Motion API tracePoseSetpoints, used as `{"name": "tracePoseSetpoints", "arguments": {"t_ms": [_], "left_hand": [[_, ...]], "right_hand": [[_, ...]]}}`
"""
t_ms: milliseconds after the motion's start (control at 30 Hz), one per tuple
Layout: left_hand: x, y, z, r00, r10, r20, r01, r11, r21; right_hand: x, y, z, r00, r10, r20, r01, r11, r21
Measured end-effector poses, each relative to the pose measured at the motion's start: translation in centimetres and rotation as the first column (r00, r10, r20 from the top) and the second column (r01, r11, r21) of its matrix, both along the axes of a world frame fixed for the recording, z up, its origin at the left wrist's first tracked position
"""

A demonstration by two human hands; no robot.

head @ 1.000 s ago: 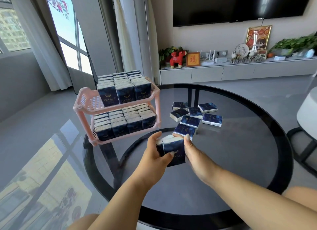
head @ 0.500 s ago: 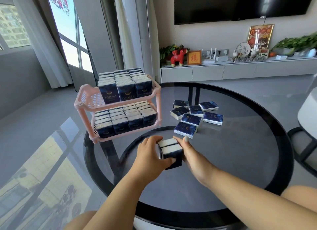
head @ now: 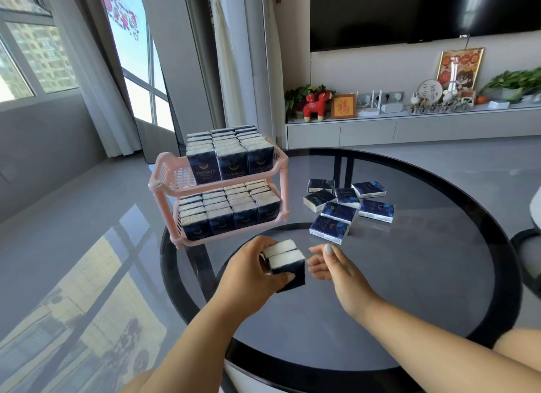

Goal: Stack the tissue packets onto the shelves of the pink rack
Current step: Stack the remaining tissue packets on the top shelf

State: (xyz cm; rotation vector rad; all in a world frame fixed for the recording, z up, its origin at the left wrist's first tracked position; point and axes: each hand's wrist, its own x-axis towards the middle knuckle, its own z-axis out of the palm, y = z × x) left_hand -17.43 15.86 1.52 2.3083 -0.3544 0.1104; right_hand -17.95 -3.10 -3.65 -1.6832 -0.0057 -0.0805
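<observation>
A pink two-tier rack [head: 165, 173] stands at the left rear of the round glass table [head: 409, 275]. Both shelves hold rows of dark blue tissue packets standing upright; the left end of the top shelf is bare. My left hand [head: 248, 271] grips two tissue packets [head: 285, 265] pressed together, just in front of the rack. My right hand [head: 333, 265] hovers a little to the right of them, fingers relaxed, touching nothing. Several loose packets [head: 345, 208] lie flat in a cluster right of the rack.
A white stool or seat [head: 537, 211] stands at the table's right edge. Behind the table runs a low TV cabinet [head: 380, 129] with ornaments, under a wall-mounted television. A window and curtains fill the left side.
My right hand has let go of the two packets and drawn slightly to the right. My left hand now holds them alone. The camera view shifted a little.
</observation>
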Motion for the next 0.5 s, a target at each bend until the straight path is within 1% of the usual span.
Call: {"name": "tracePoseSetpoints", "arguments": {"t_ms": [100, 233, 400, 500], "left_hand": [[0.6, 1.8, 2.2, 0.998, 0.066, 0.025, -0.064, 0.997, -0.047], [1.8, 4.7, 6.3, 0.984, 0.166, 0.061, -0.153, 0.973, -0.175], [4.3, 8.4, 12.1, 0.958, 0.247, 0.143, -0.226, 0.963, -0.149], [6.4, 9.8, 14.2, 0.944, 0.285, 0.168, -0.27, 0.957, -0.107]], "right_hand": [[-0.5, 0.3, -0.1, 1.0, 0.01, 0.03, -0.008, 0.998, -0.057], [-0.9, 0.5, 0.1, 0.999, 0.02, 0.044, -0.014, 0.992, -0.128], [-1.0, 0.4, 0.1, 0.999, 0.007, 0.032, 0.0, 0.981, -0.193], [-1.0, 0.4, 0.1, 0.999, 0.008, 0.034, 0.0, 0.978, -0.209]]}}
